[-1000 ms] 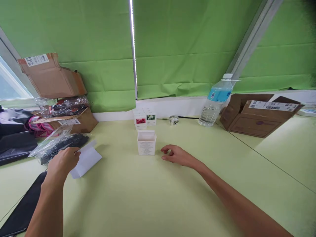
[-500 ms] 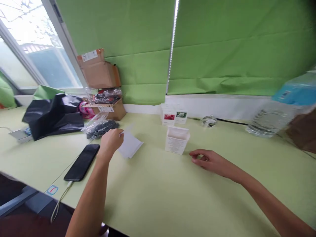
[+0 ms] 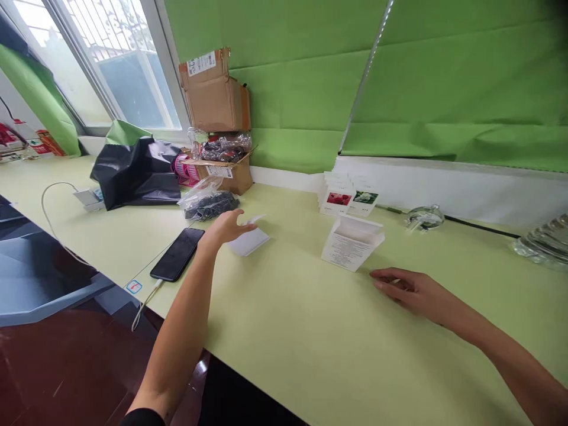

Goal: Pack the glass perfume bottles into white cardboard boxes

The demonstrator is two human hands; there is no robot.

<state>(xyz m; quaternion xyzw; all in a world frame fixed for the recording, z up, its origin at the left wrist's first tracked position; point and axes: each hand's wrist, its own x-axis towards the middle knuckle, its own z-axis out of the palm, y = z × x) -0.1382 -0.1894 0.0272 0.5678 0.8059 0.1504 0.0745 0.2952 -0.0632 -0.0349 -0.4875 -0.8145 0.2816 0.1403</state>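
Note:
A white folded sheet of paper or card (image 3: 249,241) lies on the table with one flap raised. My left hand (image 3: 227,227) is over its near left edge, thumb and fingers spread apart, no grip showing. Some of the sheet is hidden behind that hand. To the right stands a small white carton (image 3: 348,251), its top uncovered and printed text on its front. Just right of the carton, my right hand (image 3: 412,290) rests at the tabletop with loosely bent fingers, a gap between thumb and forefinger, and nothing in it.
Small white boxes with flower pictures (image 3: 336,201) stand at the back. A clear glass item (image 3: 423,218) sits right of them. On the left are a charging phone (image 3: 178,254), a bagged dark item (image 3: 212,206), black sheeting (image 3: 133,177) and stacked cardboard boxes (image 3: 213,100).
My left hand's thumb and fingers have spread apart at the white sheet. The camera view has turned left, shifting everything rightward. My right hand stays beside the carton.

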